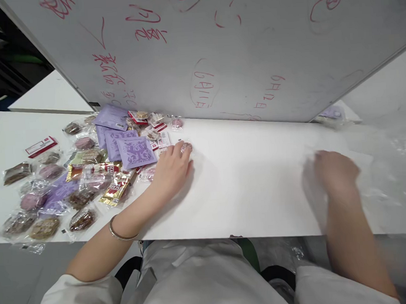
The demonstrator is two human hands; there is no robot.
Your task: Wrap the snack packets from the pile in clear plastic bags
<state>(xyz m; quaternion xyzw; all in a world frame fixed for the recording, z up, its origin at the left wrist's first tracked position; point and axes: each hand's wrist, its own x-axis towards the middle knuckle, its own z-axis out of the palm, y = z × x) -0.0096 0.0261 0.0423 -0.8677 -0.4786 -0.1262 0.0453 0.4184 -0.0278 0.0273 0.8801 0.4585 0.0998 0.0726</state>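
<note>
Snacks in crinkly clear wrappers, brown and pink and round for the most part [82, 220], crowd the left stretch of the long white table [253, 181], and from where I stand the person's bare left hand [171, 170] is at the right-hand fringe of that heap. Its fingers are bent down over a small, roundish, clear-wrapped piece [186, 147], which lies right at the fingertips, on the far side of the hand and a little toward the table's middle; whether they grip it or merely rest on it, I cannot tell. The piece looks too round, and too much covered, to give a long axis. The left hand is plainly the nearer one, since the bare right hand [338, 169] is well apart, across a broad stretch of white tabletop. That hand is blurred and looks curled, next to a thin, transparent plastic sheet or bag [396, 158] spread over the right end; I cannot tell whether it has hold of the film. Just left of the left hand lies a flat lilac sachet with a darker printed pattern [138, 152], overlapping others of its kind, and nearer the person a shiny gold-and-red packet [116, 188] slants with its long axis running from near left to far right. Behind everything, a large whiteboard with red handwriting [239, 67] stands along the far edge.
</note>
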